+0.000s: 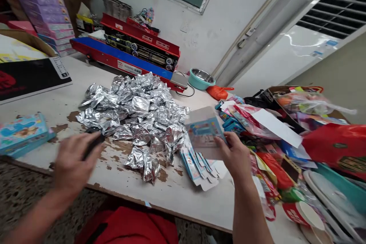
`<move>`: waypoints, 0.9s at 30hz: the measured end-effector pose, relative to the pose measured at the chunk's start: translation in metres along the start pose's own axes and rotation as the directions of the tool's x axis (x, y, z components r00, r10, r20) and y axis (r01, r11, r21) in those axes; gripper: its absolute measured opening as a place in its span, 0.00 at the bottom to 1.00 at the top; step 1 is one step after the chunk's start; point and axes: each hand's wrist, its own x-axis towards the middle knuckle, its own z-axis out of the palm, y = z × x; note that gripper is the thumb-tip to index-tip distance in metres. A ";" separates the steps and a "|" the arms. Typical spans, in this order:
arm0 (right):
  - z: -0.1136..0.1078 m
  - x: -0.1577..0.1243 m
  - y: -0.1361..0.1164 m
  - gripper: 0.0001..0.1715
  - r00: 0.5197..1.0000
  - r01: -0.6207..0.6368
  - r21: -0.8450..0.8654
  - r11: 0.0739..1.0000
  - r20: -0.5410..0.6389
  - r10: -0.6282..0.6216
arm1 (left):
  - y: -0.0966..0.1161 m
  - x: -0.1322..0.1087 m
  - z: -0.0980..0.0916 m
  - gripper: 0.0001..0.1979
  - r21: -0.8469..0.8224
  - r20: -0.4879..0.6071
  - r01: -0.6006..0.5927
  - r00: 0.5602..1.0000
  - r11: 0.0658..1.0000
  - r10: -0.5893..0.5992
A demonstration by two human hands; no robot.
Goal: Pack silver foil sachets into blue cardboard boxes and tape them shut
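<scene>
My right hand (235,156) pinches a flat unfolded paper carton (203,131) with a blue printed panel, lifted above a fanned stack of the same flat cartons (197,164) on the worn white table (57,103). My left hand (73,162) is blurred by motion near the table's front edge, fingers curled around a small dark object (93,143) I cannot name. Just beyond both hands lies a big heap of crinkled silver foil pouches (137,110).
A blue printed box (23,133) lies at the left edge. A red and blue belt sealing machine (128,53) stands at the back, with a teal bowl (201,79) beside it. Colourful packaging, bags and boxes (286,133) crowd the right side.
</scene>
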 end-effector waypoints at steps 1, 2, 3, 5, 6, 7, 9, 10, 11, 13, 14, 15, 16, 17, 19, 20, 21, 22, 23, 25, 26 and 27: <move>-0.001 -0.012 -0.020 0.18 0.997 0.074 0.094 0.993 0.022 -0.076 | 0.022 -0.006 0.006 0.14 -0.041 0.031 -0.042 0.999 0.998 0.043; 0.001 -0.025 -0.038 0.15 0.983 0.153 0.196 0.968 0.073 -0.170 | 0.044 -0.011 0.012 0.15 -0.096 0.048 -0.060 0.997 0.994 0.065; 0.007 -0.037 -0.055 0.13 0.955 0.221 0.289 0.932 0.130 -0.266 | 0.063 -0.015 0.017 0.15 -0.143 0.085 -0.056 0.994 0.988 0.069; 0.024 -0.060 -0.079 0.14 0.870 0.308 0.456 0.835 0.219 -0.441 | 0.089 -0.020 0.024 0.14 -0.242 0.191 0.058 0.982 0.969 -0.011; 0.035 -0.070 -0.087 0.16 0.838 0.322 0.509 0.798 0.239 -0.490 | 0.094 -0.021 0.026 0.11 -0.276 0.277 0.170 0.957 0.946 -0.091; 0.047 -0.079 -0.091 0.17 0.822 0.325 0.541 0.776 0.244 -0.514 | 0.096 -0.021 0.026 0.09 -0.303 0.388 0.308 0.904 0.902 -0.179; 0.070 -0.094 -0.096 0.19 0.831 0.322 0.539 0.778 0.233 -0.506 | 0.092 -0.021 0.021 0.07 -0.328 0.639 0.581 0.717 0.745 -0.278; 0.081 -0.100 -0.099 0.20 0.837 0.322 0.525 0.788 0.231 -0.496 | 0.090 -0.020 0.018 0.07 -0.325 0.735 0.673 0.622 0.665 -0.271; 0.090 -0.106 -0.102 0.22 0.844 0.312 0.508 0.803 0.240 -0.480 | 0.088 -0.021 0.015 0.07 -0.322 0.798 0.732 0.551 0.600 -0.243; 0.104 -0.117 -0.110 0.31 0.835 0.225 0.520 0.824 0.332 -0.438 | 0.087 -0.024 0.009 0.07 -0.327 0.838 0.759 0.508 0.562 -0.198; 0.108 -0.120 -0.116 0.31 0.809 0.148 0.550 0.822 0.411 -0.421 | 0.088 -0.027 0.008 0.07 -0.330 0.822 0.730 0.534 0.599 -0.197; 0.111 -0.122 -0.121 0.27 0.772 0.062 0.586 0.808 0.485 -0.411 | 0.088 -0.030 0.007 0.08 -0.341 0.779 0.666 0.595 0.664 -0.198; 0.113 -0.123 -0.125 0.20 0.735 -0.025 0.617 0.787 0.545 -0.404 | 0.087 -0.034 0.007 0.08 -0.351 0.693 0.569 0.692 0.743 -0.202; 0.115 -0.122 -0.129 0.14 0.718 -0.111 0.644 0.757 0.578 -0.387 | 0.085 -0.037 0.007 0.07 -0.337 0.561 0.451 0.801 0.826 -0.208; 0.116 -0.120 -0.132 0.13 0.759 -0.274 0.699 0.660 0.579 -0.298 | 0.079 -0.044 0.009 0.12 -0.246 0.236 0.286 0.944 0.926 -0.229; 0.117 -0.120 -0.132 0.16 0.790 -0.356 0.730 0.583 0.568 -0.229 | 0.075 -0.048 0.009 0.19 -0.222 0.146 0.295 0.953 0.930 -0.267; 0.118 -0.122 -0.132 0.20 0.807 -0.430 0.757 0.491 0.566 -0.167 | 0.071 -0.052 0.010 0.27 -0.233 0.154 0.364 0.929 0.902 -0.336; 0.121 -0.125 -0.132 0.26 0.812 -0.482 0.779 0.401 0.569 -0.130 | 0.069 -0.056 0.010 0.32 -0.264 0.251 0.474 0.875 0.840 -0.414; 0.124 -0.130 -0.131 0.33 0.808 -0.514 0.795 0.322 0.574 -0.130 | 0.067 -0.060 0.011 0.36 -0.295 0.389 0.591 0.792 0.750 -0.471; 0.135 -0.143 -0.127 0.48 0.794 -0.535 0.814 0.224 0.576 -0.196 | 0.066 -0.071 0.013 0.39 -0.306 0.601 0.770 0.613 0.561 -0.513; 0.141 -0.150 -0.124 0.53 0.787 -0.532 0.820 0.213 0.571 -0.234 | 0.066 -0.076 0.014 0.40 -0.303 0.643 0.815 0.557 0.494 -0.525; 0.147 -0.156 -0.120 0.54 0.776 -0.527 0.819 0.226 0.573 -0.266 | 0.066 -0.082 0.016 0.39 -0.305 0.655 0.839 0.528 0.451 -0.540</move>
